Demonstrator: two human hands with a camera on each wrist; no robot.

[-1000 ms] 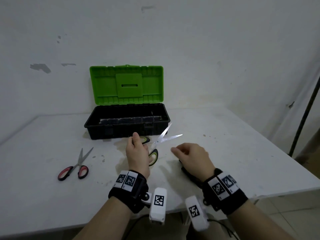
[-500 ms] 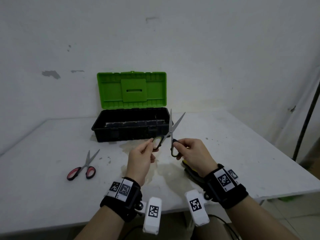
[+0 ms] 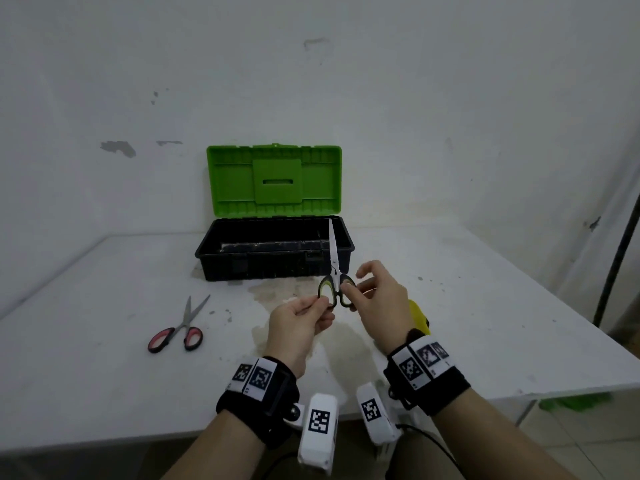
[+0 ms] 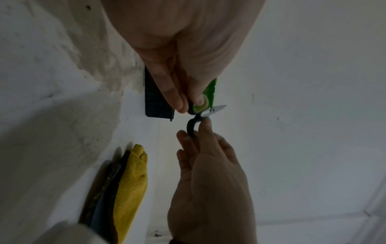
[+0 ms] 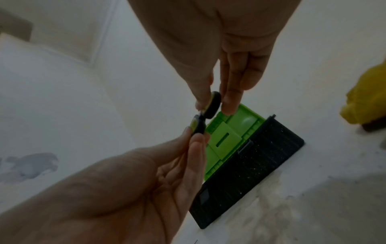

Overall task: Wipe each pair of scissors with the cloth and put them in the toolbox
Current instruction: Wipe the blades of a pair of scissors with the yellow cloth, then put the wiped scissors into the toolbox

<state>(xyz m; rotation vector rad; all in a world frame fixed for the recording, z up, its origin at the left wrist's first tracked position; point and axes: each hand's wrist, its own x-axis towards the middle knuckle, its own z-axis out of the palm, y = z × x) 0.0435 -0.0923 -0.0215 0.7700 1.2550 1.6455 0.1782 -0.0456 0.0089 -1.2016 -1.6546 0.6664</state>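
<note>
A pair of scissors with black and lime-green handles [image 3: 333, 276] stands upright, blades together and tip up, in front of the open toolbox [image 3: 263, 266]. My left hand [image 3: 320, 302] pinches its left handle loop [image 4: 197, 108]. My right hand [image 3: 350, 292] pinches the right loop [image 5: 213, 105] between thumb and fingers. A second pair with red handles [image 3: 180, 329] lies on the table to the left, blades slightly apart. The yellow cloth [image 4: 131, 181] lies on the table beneath my right wrist, mostly hidden in the head view.
The toolbox's green lid [image 3: 273, 181] leans back against the white wall. A dark flat item [image 4: 104, 189] lies under the cloth. Brownish stains [image 3: 277, 292] mark the table before the box. A dark pole [image 3: 620, 244] stands beyond the table's right edge.
The scissors came up off the table, held by both hands. Their blades, spread in a V half a second ago, are now together as the handles met.
</note>
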